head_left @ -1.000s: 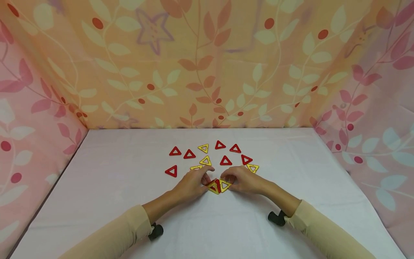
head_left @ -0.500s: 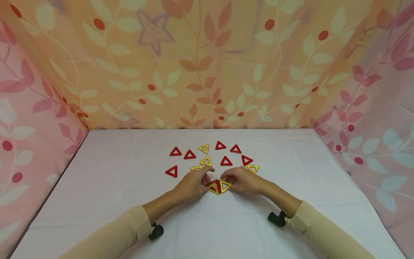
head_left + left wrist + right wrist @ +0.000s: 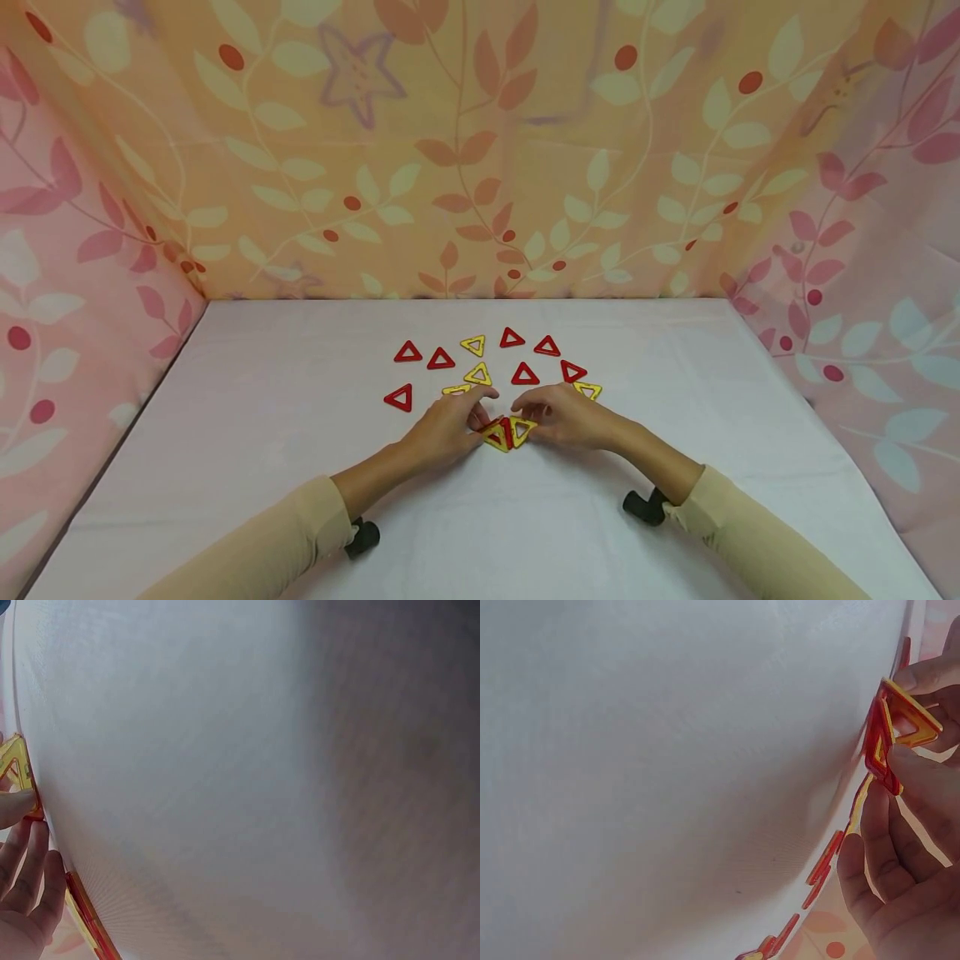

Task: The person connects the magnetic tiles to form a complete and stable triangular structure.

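Observation:
At the near middle of the table, a small standing group of triangular frame tiles is held between both hands. It has a left yellow tile (image 3: 495, 436), a red tile (image 3: 506, 432) along the middle and a right yellow tile (image 3: 522, 431). My left hand (image 3: 444, 427) pinches the left yellow tile, its thumb on the near face, as the left wrist view shows. My right hand (image 3: 572, 419) pinches the right yellow tile from the other side. In the right wrist view, the standing tiles (image 3: 885, 742) meet at an angle along their edges, thumb pressed at a corner.
Beyond the hands lie several loose red triangles (image 3: 525, 374) and yellow triangles (image 3: 477, 374), flat on the white cloth (image 3: 262, 383). One yellow triangle (image 3: 588, 391) lies right behind the right hand. A flowered curtain (image 3: 480, 233) borders the back and sides.
The right hand and its sleeve shift very slightly to the right. The left hand and the standing tiles keep their place.

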A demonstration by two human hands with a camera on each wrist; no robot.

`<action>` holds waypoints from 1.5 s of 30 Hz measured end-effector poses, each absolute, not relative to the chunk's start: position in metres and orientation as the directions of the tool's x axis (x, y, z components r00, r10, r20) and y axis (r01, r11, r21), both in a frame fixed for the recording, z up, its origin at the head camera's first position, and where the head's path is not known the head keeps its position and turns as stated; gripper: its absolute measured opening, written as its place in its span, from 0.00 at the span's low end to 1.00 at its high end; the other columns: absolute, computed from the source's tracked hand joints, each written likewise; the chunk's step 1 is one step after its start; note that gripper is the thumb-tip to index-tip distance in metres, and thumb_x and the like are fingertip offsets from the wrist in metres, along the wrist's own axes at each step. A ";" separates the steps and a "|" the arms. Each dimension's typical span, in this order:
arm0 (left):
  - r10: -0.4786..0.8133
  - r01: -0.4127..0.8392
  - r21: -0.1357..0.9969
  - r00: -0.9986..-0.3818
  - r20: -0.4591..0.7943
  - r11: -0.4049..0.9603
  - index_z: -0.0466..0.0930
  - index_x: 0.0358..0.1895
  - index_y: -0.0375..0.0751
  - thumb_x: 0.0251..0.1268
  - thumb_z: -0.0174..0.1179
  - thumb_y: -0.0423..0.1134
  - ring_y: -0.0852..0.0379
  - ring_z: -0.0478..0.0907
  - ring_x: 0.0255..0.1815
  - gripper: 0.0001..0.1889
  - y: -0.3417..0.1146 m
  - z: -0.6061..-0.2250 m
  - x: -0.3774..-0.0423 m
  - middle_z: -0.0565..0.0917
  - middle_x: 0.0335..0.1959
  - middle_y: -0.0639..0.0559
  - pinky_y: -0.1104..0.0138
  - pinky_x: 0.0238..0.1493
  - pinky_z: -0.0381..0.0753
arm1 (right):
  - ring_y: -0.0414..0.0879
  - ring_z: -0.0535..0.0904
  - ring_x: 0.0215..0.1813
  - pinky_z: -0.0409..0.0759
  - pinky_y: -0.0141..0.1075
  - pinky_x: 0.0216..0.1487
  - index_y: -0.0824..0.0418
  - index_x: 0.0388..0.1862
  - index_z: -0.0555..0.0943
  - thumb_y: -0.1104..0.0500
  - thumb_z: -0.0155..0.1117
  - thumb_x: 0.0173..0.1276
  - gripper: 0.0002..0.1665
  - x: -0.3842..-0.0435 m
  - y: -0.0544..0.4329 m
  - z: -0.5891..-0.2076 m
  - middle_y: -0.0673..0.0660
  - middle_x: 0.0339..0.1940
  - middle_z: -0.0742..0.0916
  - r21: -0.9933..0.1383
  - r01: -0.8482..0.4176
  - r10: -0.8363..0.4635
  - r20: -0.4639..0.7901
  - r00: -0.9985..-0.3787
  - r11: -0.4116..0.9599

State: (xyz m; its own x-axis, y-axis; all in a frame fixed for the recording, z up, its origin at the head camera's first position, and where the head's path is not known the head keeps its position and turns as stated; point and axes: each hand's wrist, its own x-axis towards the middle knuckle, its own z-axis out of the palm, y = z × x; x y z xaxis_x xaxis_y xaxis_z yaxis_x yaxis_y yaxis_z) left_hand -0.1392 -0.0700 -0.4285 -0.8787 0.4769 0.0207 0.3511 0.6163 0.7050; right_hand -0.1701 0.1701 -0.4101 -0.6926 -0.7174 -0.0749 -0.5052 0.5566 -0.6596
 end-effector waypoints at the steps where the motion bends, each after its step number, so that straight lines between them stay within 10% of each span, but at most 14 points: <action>1: 0.477 0.352 0.704 -0.879 0.022 0.616 0.74 0.62 0.42 0.57 0.71 0.28 0.60 0.80 0.37 0.29 -0.070 -0.429 -0.139 0.82 0.34 0.57 0.70 0.43 0.81 | 0.42 0.80 0.44 0.81 0.39 0.51 0.61 0.56 0.83 0.64 0.72 0.63 0.21 -0.170 0.170 -0.410 0.50 0.43 0.87 -0.660 -0.508 -0.720 -0.071 -0.690 0.553; 45: 0.477 0.340 0.710 -0.879 0.006 0.616 0.73 0.62 0.44 0.57 0.71 0.29 0.62 0.79 0.37 0.29 -0.071 -0.428 -0.139 0.82 0.35 0.59 0.71 0.43 0.81 | 0.40 0.80 0.41 0.82 0.37 0.47 0.60 0.55 0.83 0.62 0.72 0.64 0.20 -0.169 0.154 -0.408 0.48 0.42 0.87 -0.665 -0.546 -0.734 -0.006 -0.679 0.510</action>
State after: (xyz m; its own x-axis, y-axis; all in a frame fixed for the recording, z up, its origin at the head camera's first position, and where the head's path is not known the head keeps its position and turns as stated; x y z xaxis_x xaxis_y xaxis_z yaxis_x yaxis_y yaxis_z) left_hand -0.1386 -0.0709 -0.4283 -0.8788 0.4771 0.0064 0.3399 0.6165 0.7102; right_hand -0.1691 0.1541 -0.4077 -0.6789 -0.7342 -0.0061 -0.5456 0.5100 -0.6649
